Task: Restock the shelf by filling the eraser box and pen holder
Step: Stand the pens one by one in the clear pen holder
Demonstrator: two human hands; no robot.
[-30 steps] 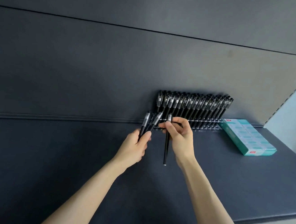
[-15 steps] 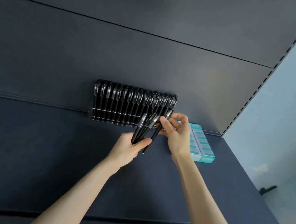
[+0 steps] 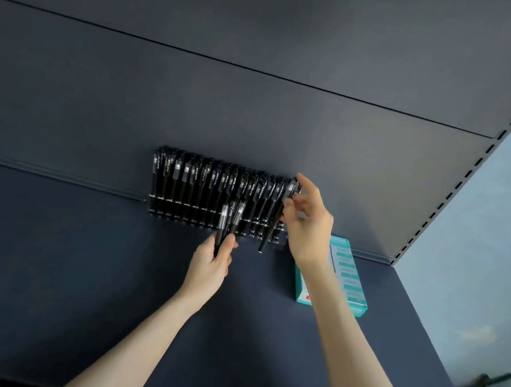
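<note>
A clear pen holder (image 3: 184,211) stands against the shelf's back wall, filled with a row of several black pens. My left hand (image 3: 212,261) grips a small bunch of black pens (image 3: 230,219), caps up, in front of the holder's middle. My right hand (image 3: 306,220) pinches one black pen (image 3: 273,223) near its cap at the holder's right end; the pen hangs tilted, tip down and to the left. The teal eraser box (image 3: 348,283) lies on the shelf to the right, partly hidden behind my right forearm.
The dark shelf board (image 3: 84,270) stretches to the left of my arms and toward me. A slotted upright (image 3: 454,187) bounds the shelf on the right, with a pale wall beyond. A dark object (image 3: 485,384) sticks out low at the right.
My right hand has carried its single pen up to the holder's right end. The left hand keeps its bunch of pens. The camera has shifted, so the holder sits more central.
</note>
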